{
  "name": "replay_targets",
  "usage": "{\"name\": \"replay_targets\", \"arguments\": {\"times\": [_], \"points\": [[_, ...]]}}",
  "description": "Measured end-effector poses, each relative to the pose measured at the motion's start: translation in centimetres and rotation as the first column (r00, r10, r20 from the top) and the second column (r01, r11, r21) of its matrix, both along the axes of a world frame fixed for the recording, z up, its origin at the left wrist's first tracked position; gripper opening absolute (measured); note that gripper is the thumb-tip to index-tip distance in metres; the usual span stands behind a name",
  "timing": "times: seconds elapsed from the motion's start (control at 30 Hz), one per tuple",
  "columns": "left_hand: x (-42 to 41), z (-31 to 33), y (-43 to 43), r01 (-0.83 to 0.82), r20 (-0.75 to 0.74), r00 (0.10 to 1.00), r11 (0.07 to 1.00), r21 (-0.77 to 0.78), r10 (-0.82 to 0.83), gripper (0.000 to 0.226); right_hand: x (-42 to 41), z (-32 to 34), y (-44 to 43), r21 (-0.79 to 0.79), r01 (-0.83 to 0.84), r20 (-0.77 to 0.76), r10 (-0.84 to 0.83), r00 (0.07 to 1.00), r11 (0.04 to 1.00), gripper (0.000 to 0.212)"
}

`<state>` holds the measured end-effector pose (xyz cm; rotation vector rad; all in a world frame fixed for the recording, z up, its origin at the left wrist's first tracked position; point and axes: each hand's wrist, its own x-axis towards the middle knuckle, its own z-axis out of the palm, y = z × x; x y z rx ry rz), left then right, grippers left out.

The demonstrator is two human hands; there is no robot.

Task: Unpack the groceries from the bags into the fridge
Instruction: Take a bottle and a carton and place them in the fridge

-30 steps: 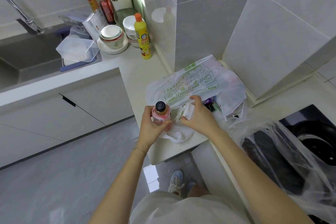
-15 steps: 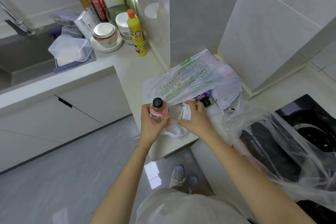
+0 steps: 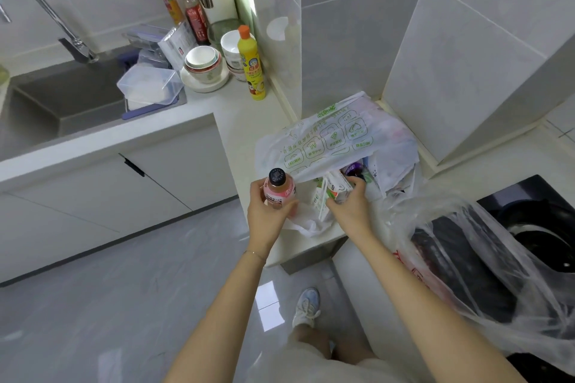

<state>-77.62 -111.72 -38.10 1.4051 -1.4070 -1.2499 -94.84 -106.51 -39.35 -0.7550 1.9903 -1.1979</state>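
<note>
at the near corner of the pale stone countertop (image 3: 239, 121), the person's left hand (image 3: 267, 218) is wrapping its fingers round a small pink plastic drink bottle with a black screw cap (image 3: 278, 188), holding it upright just left of the mouth of the white plastic shopping bag with green print (image 3: 336, 140). the right hand (image 3: 350, 211) is sitting at that mouth and clasping a small white-and-green drink carton (image 3: 335, 189), which is lying tilted with its far end pointing into the bag. a second similar carton seems to be lying beside it, though the edges are hard to separate. both items are lying straight ahead of the hands, and the right hand is the nearer one to the bag's remaining contents, where a purple packet (image 3: 353, 169) is showing just beyond the fingers. as a judgement, the carton needs drawing out toward the person, and the loose bag lip draping over it is likely to be dragging along. a crumpled clear plastic bag (image 3: 466, 258) is spreading over the black hob (image 3: 535, 196) close to the right forearm and could be catching on a swing that way. well apart on the left, a yellow dish-soap bottle with an orange cap (image 3: 252, 71), stacked bowls (image 3: 202, 60) and a clear plastic box (image 3: 149, 87) are standing by the steel sink (image 3: 62, 96). the fridge is not showing in view.
</note>
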Motion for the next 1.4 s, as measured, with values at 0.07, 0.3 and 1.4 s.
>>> {"name": "replay_targets", "arguments": {"times": [0.07, 0.3, 1.4], "points": [[-0.4, 1.2, 1.7, -0.06, -0.086, 0.995, 0.998, -0.023, 0.058, 0.059, -0.5, 1.2, 0.9, -0.038, -0.024, -0.021, 0.024, 0.999, 0.999, 0.057], [-0.2, 7.7, 8.3, -0.142, -0.189, 0.976, 0.972, -0.187, 0.106, 0.06, -0.1, 6.8, 5.8, -0.27, -0.211, 0.028, 0.227, 0.973, 0.939, 0.041], [40.0, 20.2, 68.8, -0.864, -0.116, 0.348, 0.271, -0.424, 0.93, 0.058, 49.0, 21.6, 44.9, -0.548, -0.837, -0.031, 0.999, 0.027, 0.006, 0.03]]}}
